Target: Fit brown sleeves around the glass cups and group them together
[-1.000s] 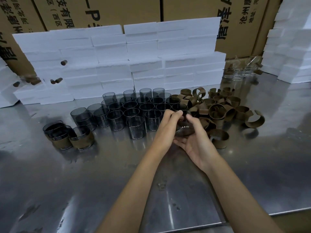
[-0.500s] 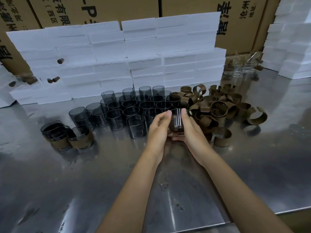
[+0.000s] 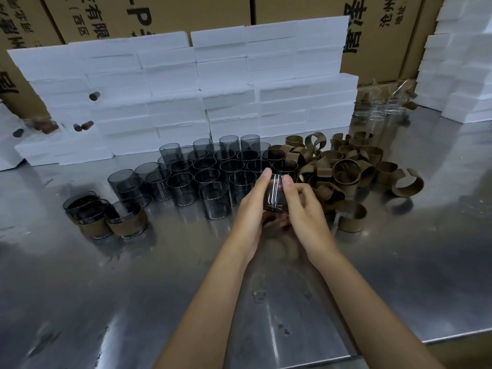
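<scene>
Fingers [image 3: 266,173] of both hands clasp one glass cup [image 3: 275,194], axis upright, between them; loose sleeves [image 3: 346,174] lie just right.

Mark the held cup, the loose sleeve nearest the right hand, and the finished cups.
held cup [image 3: 275,194], head view, glass side wall
loose sleeve [image 3: 351,219], head view, outer band
finished cups [image 3: 127,222], head view, front cup's sleeve

bare cups [image 3: 213,169] centre | sleeves [image 3: 346,169] right | sleeved cups [image 3: 106,217] left

Both forearms are showing bare to the frame's edge, the left hand [image 3: 251,209] and right hand [image 3: 306,211] wearing no gloves.
</scene>
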